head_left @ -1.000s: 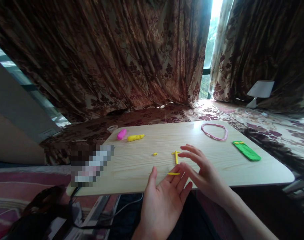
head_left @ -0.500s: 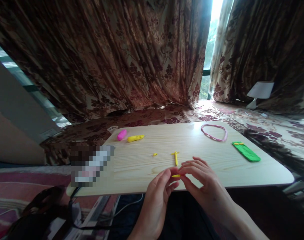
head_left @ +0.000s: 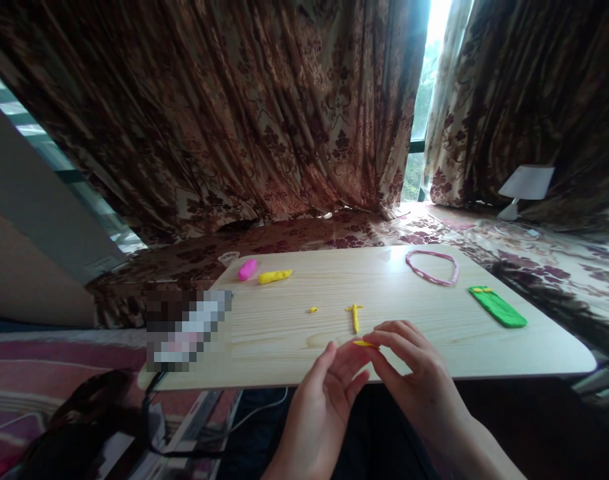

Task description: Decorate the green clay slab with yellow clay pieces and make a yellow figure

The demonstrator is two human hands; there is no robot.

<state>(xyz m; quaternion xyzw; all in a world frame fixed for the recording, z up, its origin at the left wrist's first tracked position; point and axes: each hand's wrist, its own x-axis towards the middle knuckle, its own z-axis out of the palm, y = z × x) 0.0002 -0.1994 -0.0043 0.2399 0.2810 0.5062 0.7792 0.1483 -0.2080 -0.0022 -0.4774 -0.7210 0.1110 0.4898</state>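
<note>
Between the thumb and fingers of my right hand (head_left: 414, 367) is a small yellow strip of modelling clay (head_left: 365, 344), thin and pointed at its free end. My left hand (head_left: 329, 387) is just left of it, palm turned up, thumb apart from the curved fingers; its fingertips lie under or against the strip. Beyond the hands, a T-shaped yellow clay piece (head_left: 355, 319) lies on the table, with a tiny yellow clay bit (head_left: 313, 310) to its left.
On the pale wooden table (head_left: 284, 347) lie a pink clay lump (head_left: 247, 269), a yellow clay roll (head_left: 275, 276), a pink clay ring (head_left: 449, 280) and a green clay slab (head_left: 499, 308) with yellow strips. A blurred-out object (head_left: 194, 330) is at left. A lamp (head_left: 527, 183) stands behind.
My left thumb has come off the yellow strip and the left hand has opened. The strip has moved slightly up and right in my right fingers. The view has shifted a little.
</note>
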